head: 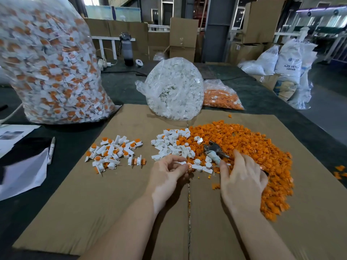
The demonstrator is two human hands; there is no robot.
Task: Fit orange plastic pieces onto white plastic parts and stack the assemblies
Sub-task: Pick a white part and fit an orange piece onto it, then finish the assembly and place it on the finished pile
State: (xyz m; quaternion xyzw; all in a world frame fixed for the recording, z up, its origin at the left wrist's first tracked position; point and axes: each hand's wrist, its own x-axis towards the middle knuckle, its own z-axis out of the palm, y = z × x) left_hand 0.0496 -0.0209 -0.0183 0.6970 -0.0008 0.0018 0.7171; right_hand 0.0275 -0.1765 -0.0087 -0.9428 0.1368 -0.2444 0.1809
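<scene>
Counter (120, 87), dark-covered, carries a flat cardboard sheet (93, 199) along its near edge. Largest container: a clear bag of finished assemblies (50, 59), white and orange, standing at the far left corner of the sheet. Next: a clear bag of white parts (174, 89), full, on the sheet's far edge at centre. Just right of it, on the counter beyond the sheet, a smaller clear bag of orange pieces (221, 97).

On the sheet, right half: a broad loose heap of orange pieces (249, 145). Against its left side, a loose pile of white parts (169, 145). Left of centre, apart from both, a pile of assembled pieces (112, 152).

A metal tool (215, 149) lies on the heap's near left side, between the two hands.

Left hand (167, 175), fingers curled, pinches a white part (183, 163) with orange showing at the fingertips. Right hand (242, 181) rests on the orange heap; what it holds, cannot tell.

Left edge of counter: papers (22, 171) and a marker (51, 151)
</scene>
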